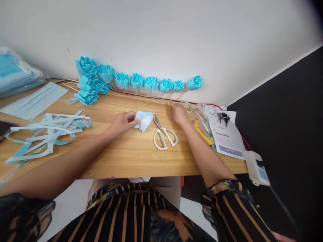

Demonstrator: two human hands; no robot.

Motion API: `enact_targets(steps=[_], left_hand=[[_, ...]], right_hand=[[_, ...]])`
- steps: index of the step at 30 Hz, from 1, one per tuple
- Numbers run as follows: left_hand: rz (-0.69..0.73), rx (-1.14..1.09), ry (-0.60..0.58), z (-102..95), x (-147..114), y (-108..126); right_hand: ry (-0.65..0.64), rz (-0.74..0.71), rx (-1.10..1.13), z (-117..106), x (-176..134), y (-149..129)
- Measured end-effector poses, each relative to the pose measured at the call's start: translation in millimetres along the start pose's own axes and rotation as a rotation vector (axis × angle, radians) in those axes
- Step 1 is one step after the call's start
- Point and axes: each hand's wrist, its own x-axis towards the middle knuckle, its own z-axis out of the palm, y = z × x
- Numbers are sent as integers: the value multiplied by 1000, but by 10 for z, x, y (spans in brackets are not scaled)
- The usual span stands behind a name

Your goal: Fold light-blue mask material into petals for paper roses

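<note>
My left hand (122,121) pinches a small stack of pale blue and white face mask fabric pieces (144,121) between thumb and fingers, just above the table. To its right lie scissors (163,132) with white handles, blades slightly apart and tips close to the fabric. Beyond them my right hand (179,113) reaches toward the back of the table, fingers stretched out and partly hidden by the hand itself; I see nothing held in it. A roll of clear tape (187,106) is right beside it.
Several blue fabric flowers (151,83) on sticks line the wall. Cut mask strips (50,132), a flat mask sheet (35,101) and a bag of masks (17,74) occupy the left. A yellow tool (202,132), printed paper (225,134), keys (223,117) and a white device (256,168) sit right.
</note>
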Motion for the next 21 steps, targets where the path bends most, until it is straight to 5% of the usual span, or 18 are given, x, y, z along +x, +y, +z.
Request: enact_targets(steps=[11,21], left_hand=[[-1,37,9,-19,-9,-15],[0,90,-3,-33,-3,-46]], right_hand=[[-86,-104,-154,-53,-59,-168],[-121,-82,13,-83,-52,-5]])
